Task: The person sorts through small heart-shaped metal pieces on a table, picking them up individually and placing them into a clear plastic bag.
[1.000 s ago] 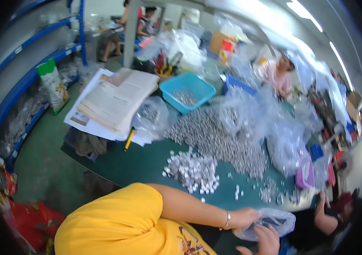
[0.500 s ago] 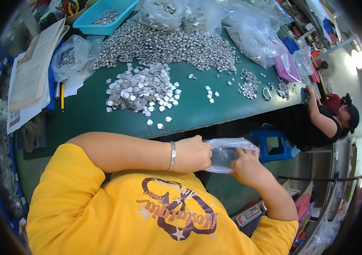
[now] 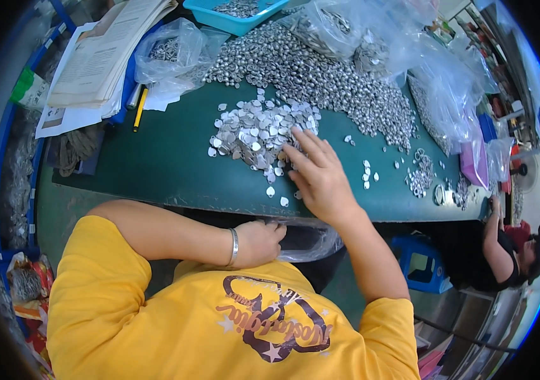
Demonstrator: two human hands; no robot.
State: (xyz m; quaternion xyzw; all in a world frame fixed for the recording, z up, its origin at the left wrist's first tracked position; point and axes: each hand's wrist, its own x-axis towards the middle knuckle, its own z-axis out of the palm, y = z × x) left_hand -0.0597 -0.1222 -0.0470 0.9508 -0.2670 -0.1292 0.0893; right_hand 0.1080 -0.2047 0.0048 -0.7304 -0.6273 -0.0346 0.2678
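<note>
My left hand [image 3: 257, 242], with a metal bangle at its wrist, is closed on the rim of a clear plastic bag [image 3: 314, 246] below the table's front edge. The bag's mouth lies against that edge. Over the table, my right hand [image 3: 322, 178] is open, its fingers spread and palm down. Its fingertips are at the right side of a pile of flat, silvery heart-shaped metal pieces [image 3: 251, 130]. Whether the fingers press on the pieces or hover just above them, I cannot tell. A few loose pieces lie near the front edge, beside my right thumb.
Behind the pile spreads a big heap of small rounded metal parts [image 3: 321, 76]. Clear bags [image 3: 447, 88] and a blue tray [image 3: 238, 24] stand at the back. Papers [image 3: 102, 63] and a yellow pen [image 3: 141, 109] lie left. A co-worker [image 3: 504, 253] sits right, past a blue stool [image 3: 420, 265].
My right hand has let go of the bag and moved up and left to the pile. My left hand has lowered slightly with the bag. The view has shifted left.
</note>
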